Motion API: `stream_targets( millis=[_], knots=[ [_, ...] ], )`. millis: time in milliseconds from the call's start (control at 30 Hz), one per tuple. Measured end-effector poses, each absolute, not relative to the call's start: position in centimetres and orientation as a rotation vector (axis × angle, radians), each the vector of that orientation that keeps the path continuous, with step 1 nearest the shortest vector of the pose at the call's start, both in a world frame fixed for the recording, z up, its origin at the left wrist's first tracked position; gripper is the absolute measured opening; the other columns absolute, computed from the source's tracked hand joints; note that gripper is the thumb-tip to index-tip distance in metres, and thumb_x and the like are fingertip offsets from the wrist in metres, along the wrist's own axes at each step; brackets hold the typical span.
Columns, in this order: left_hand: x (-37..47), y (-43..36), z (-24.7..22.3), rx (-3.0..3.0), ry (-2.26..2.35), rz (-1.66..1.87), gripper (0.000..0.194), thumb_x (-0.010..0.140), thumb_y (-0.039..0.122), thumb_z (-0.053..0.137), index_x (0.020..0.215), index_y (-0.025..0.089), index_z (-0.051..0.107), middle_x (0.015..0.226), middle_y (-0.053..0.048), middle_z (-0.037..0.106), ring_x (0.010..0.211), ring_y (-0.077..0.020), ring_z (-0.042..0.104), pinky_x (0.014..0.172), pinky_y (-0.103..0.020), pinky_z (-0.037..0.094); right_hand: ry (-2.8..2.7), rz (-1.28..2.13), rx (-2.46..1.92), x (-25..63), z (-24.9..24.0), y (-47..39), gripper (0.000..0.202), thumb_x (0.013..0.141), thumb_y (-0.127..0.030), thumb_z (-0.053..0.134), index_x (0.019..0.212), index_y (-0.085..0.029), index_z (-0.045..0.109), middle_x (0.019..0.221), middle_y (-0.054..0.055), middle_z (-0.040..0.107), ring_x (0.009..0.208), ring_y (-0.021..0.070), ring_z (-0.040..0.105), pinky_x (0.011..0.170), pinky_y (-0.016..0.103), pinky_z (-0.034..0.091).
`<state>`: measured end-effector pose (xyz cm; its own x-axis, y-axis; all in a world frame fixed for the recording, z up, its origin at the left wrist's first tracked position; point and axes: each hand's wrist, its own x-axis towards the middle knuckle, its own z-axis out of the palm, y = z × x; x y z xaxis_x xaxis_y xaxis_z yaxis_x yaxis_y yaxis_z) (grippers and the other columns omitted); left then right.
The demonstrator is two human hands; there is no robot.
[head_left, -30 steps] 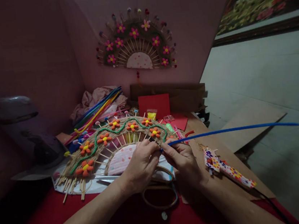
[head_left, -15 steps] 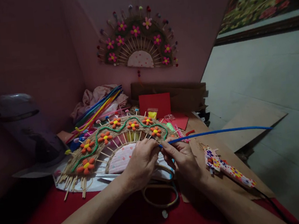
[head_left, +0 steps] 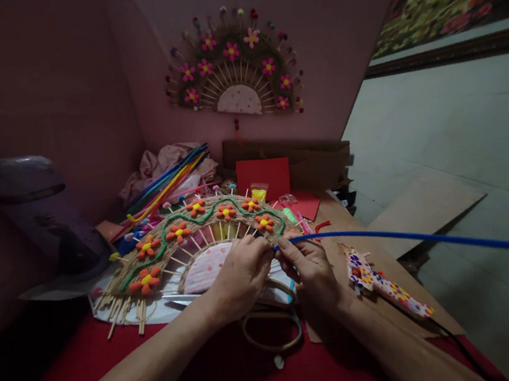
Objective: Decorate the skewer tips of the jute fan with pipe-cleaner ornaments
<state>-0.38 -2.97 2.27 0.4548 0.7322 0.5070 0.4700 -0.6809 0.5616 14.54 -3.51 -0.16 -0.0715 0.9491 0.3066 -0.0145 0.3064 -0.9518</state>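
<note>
A long blue pipe cleaner [head_left: 408, 236] runs out to the right from between my hands. My left hand [head_left: 247, 265] pinches its near end, and my right hand [head_left: 307, 261] grips it just beside, fingers closed. Behind and below them lies a half-round twine-wrapped fan [head_left: 202, 218] with orange flowers, a green wavy strip and wooden sticks. Scissors [head_left: 275, 336] with large loop handles lie under my hands, their blades pointing left. The very end of the pipe cleaner is hidden by my fingers.
A flower-patterned glue gun [head_left: 384, 286] with a black cord lies on cardboard [head_left: 344, 315] at right. Coloured pipe cleaners [head_left: 174, 179] are heaped at back left, near a wrapped cylinder [head_left: 54, 221]. Red card [head_left: 264, 174] stands behind. A similar pink-flowered fan [head_left: 232, 63] hangs above.
The pipe cleaner's free part has swung nearer and lower, and now reaches the right edge of the view. Both hands have stayed almost in place, still closed on it.
</note>
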Motion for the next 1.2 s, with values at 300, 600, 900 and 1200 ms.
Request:
stream_targets(
  millis=[300,600,900,1200],
  knots=[
    [-0.5,-3.2,2.9,2.162,0.942,1.040,0.021,0.086,0.017,0.037,0.065,0.018,0.040,0.066,0.002,0.043,0.064,-0.0120,0.040,0.060,-0.025,0.034,-1.333,1.077,-0.922,14.6,0.1,-3.5,0.035,0.083,-0.045,0.054,0.062,-0.016,0.054,0.048,-0.006,0.039,0.041,0.0055,0.031,0.039,0.020,0.024],
    [-0.9,-2.8,2.8,2.391,0.998,0.881,0.016,0.083,0.014,0.040,0.070,0.017,0.048,0.072,0.000,0.046,0.069,-0.0135,0.041,0.065,-0.027,0.033,-1.513,0.965,-0.967,14.9,0.2,-3.4,0.030,0.084,-0.040,0.055,0.065,-0.017,0.054,0.057,-0.004,0.043,0.052,0.0074,0.038,0.047,0.019,0.030],
    [-0.4,-3.2,2.8,2.203,0.958,1.020,0.020,0.086,0.016,0.037,0.066,0.018,0.039,0.068,0.001,0.043,0.068,-0.0127,0.039,0.064,-0.027,0.031,-1.250,1.195,-0.938,14.3,0.0,-3.3,0.037,0.077,-0.048,0.060,0.061,-0.016,0.053,0.049,-0.005,0.042,0.040,0.0046,0.032,0.037,0.018,0.021],
    [-1.1,-2.8,3.0,2.342,0.928,0.789,0.013,0.082,0.013,0.040,0.071,0.017,0.046,0.072,0.001,0.045,0.068,-0.0125,0.040,0.066,-0.027,0.032,-1.455,1.107,-0.940,14.7,0.1,-3.1,0.040,0.078,-0.046,0.059,0.055,-0.016,0.047,0.049,-0.006,0.035,0.043,0.0046,0.028,0.040,0.020,0.020]
  ],
)
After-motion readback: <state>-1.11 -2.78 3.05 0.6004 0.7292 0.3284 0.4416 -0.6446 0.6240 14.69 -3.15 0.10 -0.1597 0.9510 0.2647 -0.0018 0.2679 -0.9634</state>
